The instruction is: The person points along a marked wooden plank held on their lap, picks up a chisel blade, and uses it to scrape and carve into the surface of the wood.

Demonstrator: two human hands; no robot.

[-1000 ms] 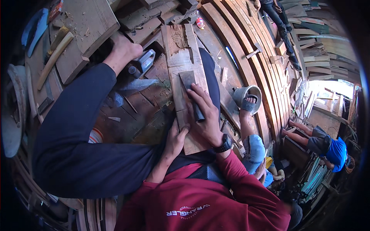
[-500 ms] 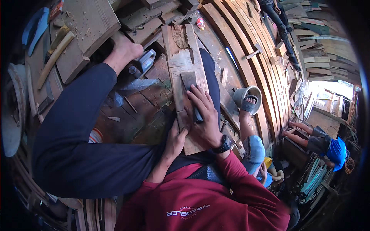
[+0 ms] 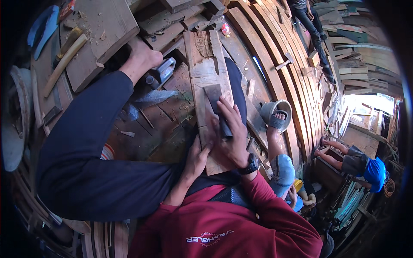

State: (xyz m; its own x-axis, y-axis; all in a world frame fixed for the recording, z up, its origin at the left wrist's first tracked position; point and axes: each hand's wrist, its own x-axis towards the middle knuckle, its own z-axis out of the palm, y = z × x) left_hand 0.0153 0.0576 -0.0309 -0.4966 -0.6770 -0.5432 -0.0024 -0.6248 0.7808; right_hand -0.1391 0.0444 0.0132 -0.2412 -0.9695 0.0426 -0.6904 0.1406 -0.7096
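Note:
Across my lap lies a long wooden board (image 3: 195,77), its far end rough and broken away. On its face rests a wide chisel (image 3: 212,92) with a flat metal blade and a dark handle, blade pointing away from me. My right hand (image 3: 233,129) lies over the chisel, fingers stretched along its right side and thumb on its left. The palm covers part of the handle. My left hand (image 3: 197,159) grips the board's near left edge, the fingers partly hidden beneath it.
A wooden-handled tool (image 3: 64,60) lies on planks at far left, near a thick wood block (image 3: 103,30). A plastic bottle (image 3: 163,71) stands by my foot. To the right are a bucket (image 3: 275,109), a hammer (image 3: 284,62) on long beams (image 3: 262,51), and other people nearby.
The chisel has turned slightly, its handle shifting right, and my right hand has shifted with it. My left hand keeps its place on the board. The whole view has shifted a little.

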